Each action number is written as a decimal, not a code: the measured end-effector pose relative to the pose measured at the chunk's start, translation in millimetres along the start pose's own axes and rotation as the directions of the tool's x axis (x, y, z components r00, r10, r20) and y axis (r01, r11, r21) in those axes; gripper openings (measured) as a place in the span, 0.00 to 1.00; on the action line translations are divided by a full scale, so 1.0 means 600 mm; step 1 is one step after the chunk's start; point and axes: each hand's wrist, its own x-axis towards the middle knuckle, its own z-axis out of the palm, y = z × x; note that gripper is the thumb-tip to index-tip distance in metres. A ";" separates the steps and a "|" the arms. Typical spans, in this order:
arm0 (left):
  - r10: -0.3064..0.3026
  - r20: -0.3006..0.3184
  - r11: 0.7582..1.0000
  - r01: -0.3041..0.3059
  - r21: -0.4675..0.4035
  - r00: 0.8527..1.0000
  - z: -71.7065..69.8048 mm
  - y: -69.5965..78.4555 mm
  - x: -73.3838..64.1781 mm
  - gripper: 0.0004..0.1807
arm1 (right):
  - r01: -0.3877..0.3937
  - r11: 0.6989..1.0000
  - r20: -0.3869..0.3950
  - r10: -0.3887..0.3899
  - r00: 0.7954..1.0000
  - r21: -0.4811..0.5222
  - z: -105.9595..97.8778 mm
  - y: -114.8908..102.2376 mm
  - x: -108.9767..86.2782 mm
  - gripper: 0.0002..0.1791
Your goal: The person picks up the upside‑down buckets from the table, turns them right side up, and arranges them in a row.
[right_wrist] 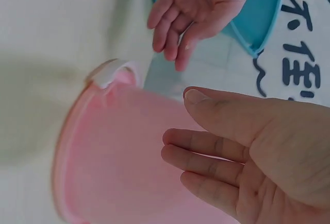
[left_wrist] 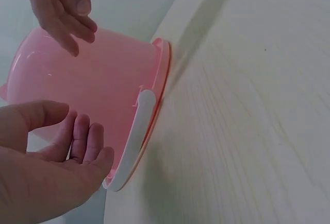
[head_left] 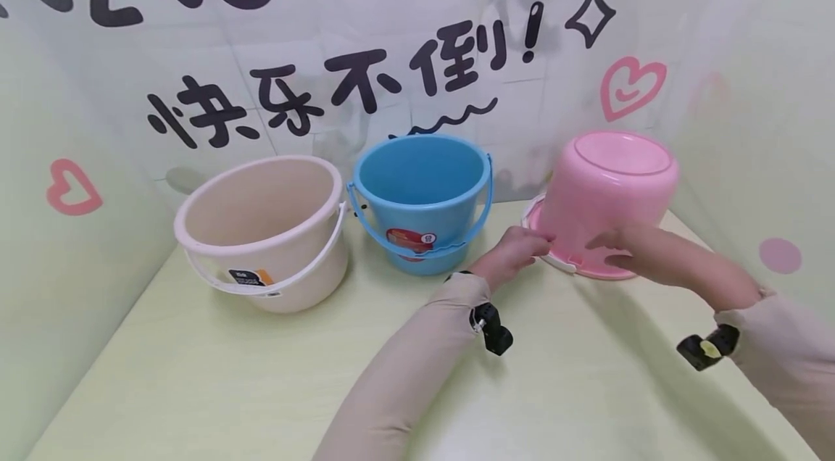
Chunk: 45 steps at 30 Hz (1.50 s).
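A pink bucket (head_left: 607, 193) stands upside down at the right of the table, its rim down and its white handle (left_wrist: 135, 141) lying along the rim. My left hand (head_left: 515, 252) is at the bucket's left side, fingers loosely bent and holding nothing. On the near right side my right hand (head_left: 642, 252) hovers close to the pink wall, its fingers (right_wrist: 211, 165) relaxed and spread. In both wrist views the two hands face each other in front of the bucket. Whether any fingertip touches the bucket I cannot tell.
A blue bucket (head_left: 424, 225) stands upright in the middle at the back. To its left is a wider cream bucket (head_left: 306, 272), also upright, its handle hanging in front. The pale table (head_left: 261, 388) meets a printed wall sheet (head_left: 391, 33) behind.
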 end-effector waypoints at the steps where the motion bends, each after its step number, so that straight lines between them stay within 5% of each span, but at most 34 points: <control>1: 0.008 -0.009 0.999 -0.008 0.049 1.000 0.000 -0.003 0.004 0.17 | 0.011 0.999 0.000 -0.011 1.000 -0.046 0.002 0.008 -0.005 0.15; 3: 0.026 -0.022 0.991 -0.023 0.132 0.999 0.001 -0.009 0.010 0.16 | 0.071 0.969 -0.023 -0.078 0.997 -0.235 0.006 0.026 -0.015 0.14; 8: 0.086 -0.010 0.949 -0.079 0.306 0.996 0.002 -0.017 0.023 0.14 | 0.096 0.933 -0.070 -0.128 0.989 -0.348 0.010 0.074 -0.035 0.14; 11: 0.140 0.043 0.895 -0.145 0.422 0.989 0.003 -0.021 0.030 0.14 | 0.107 0.919 -0.091 -0.153 0.984 -0.378 0.011 0.103 -0.042 0.14; 15: 0.218 0.129 0.765 -0.252 0.593 0.967 0.004 -0.023 0.036 0.16 | 0.082 0.916 -0.114 -0.137 0.984 -0.393 0.014 0.133 -0.043 0.13; 20: 0.278 0.228 0.530 -0.347 0.774 0.933 0.006 -0.024 0.041 0.14 | 0.000 0.931 -0.123 -0.048 0.991 -0.365 0.015 0.155 -0.039 0.10; 23: 0.286 0.275 0.426 -0.378 0.822 0.918 0.008 -0.024 0.044 0.09 | -0.017 0.932 -0.122 -0.029 0.992 -0.361 0.016 0.165 -0.036 0.09; 26: 0.278 0.300 0.376 -0.390 0.840 0.913 0.011 -0.023 0.046 0.08 | -0.015 0.928 -0.126 -0.034 0.991 -0.372 0.017 0.175 -0.036 0.09; 33: 0.211 0.328 0.304 -0.381 0.873 0.921 0.010 -0.020 0.049 0.12 | -0.037 0.924 -0.120 -0.009 0.993 -0.380 0.016 0.188 -0.035 0.08; 42: 0.267 0.300 0.060 -0.326 0.943 0.916 0.024 -0.032 0.061 0.13 | -0.099 0.926 -0.104 0.065 0.992 -0.365 0.017 0.191 -0.027 0.06; 45: 0.287 0.289 0.003 -0.303 0.953 0.913 0.028 -0.034 0.061 0.12 | -0.105 0.924 -0.106 0.070 0.992 -0.368 0.017 0.192 -0.025 0.06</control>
